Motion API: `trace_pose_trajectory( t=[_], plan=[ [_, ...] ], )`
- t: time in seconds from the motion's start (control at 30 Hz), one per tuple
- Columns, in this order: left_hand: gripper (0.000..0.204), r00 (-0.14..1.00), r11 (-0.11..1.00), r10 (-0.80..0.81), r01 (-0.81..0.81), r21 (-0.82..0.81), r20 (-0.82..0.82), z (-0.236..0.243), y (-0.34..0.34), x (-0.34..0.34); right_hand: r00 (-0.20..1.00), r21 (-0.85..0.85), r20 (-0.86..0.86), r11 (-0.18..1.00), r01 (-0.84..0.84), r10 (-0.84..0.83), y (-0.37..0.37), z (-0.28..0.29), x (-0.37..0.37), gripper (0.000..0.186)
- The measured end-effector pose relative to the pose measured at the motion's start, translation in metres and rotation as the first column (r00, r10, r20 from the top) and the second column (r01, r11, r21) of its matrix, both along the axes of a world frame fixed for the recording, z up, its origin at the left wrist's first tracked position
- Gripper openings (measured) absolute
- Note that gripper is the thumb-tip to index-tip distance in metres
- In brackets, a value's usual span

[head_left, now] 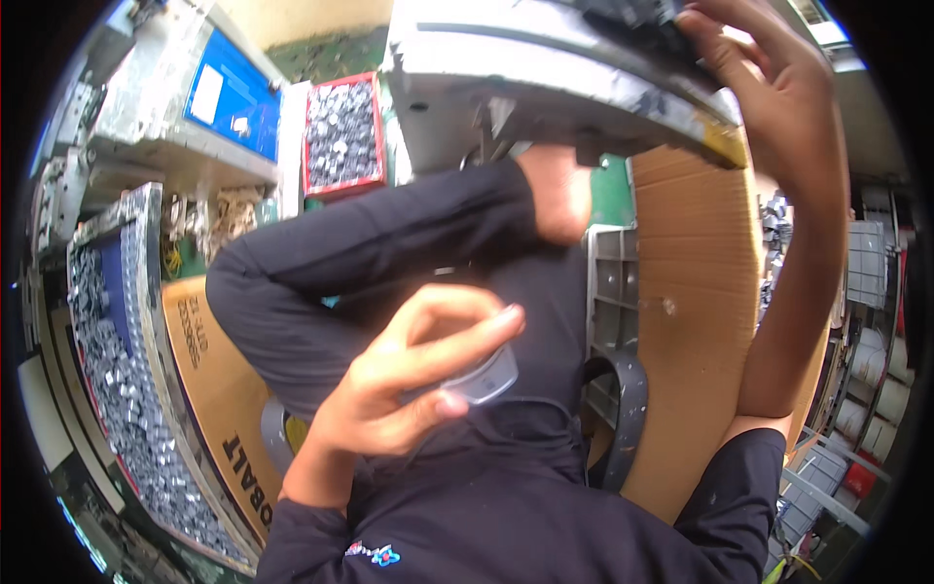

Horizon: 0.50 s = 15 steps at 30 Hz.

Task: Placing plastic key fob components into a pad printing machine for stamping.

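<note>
Biggest first: the pale grey metal machine bed w/ a yellow-marked corner, up top ahead of me. Tall brown corrugated cardboard sheet stands to my R, inside my R arm. Far L, a long bin w/ a blue inner wall, full of small shiny grey metal pieces; a brown printed cardboard box sits btwn it & my leg. Ahead-L, near the bed, a red rectangular crate w/ more grey pieces in it.

My R hand is up at the bed's R end, fingers bent at a blurred black part on top; can't tell if they grip or just touch. My L hand is over my lap, pinching a small smooth silver-grey piece btwn thumb & fingers, well apart from the bed.
</note>
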<state>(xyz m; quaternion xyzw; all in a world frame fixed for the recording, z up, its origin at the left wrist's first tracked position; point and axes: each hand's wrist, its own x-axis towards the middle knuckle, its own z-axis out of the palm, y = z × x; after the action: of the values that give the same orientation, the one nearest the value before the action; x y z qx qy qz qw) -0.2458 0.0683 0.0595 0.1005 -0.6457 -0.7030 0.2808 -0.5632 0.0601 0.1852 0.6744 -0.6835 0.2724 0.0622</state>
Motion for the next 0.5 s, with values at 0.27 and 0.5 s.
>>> trace_pose_trajectory(
  t=[0.27,0.5],
  plan=[
    [0.053,0.998,0.996,0.055,-0.056,0.076,0.023,-0.001,0.008,0.008,0.990,-0.103,0.141,0.995,-0.010,0.025,0.015,-0.018,-0.007,0.047],
    [0.054,0.996,0.993,0.077,-0.080,0.090,0.035,0.001,0.004,0.005,1.000,-0.061,-0.002,0.998,-0.027,0.027,0.048,-0.006,0.027,0.053]
  ],
)
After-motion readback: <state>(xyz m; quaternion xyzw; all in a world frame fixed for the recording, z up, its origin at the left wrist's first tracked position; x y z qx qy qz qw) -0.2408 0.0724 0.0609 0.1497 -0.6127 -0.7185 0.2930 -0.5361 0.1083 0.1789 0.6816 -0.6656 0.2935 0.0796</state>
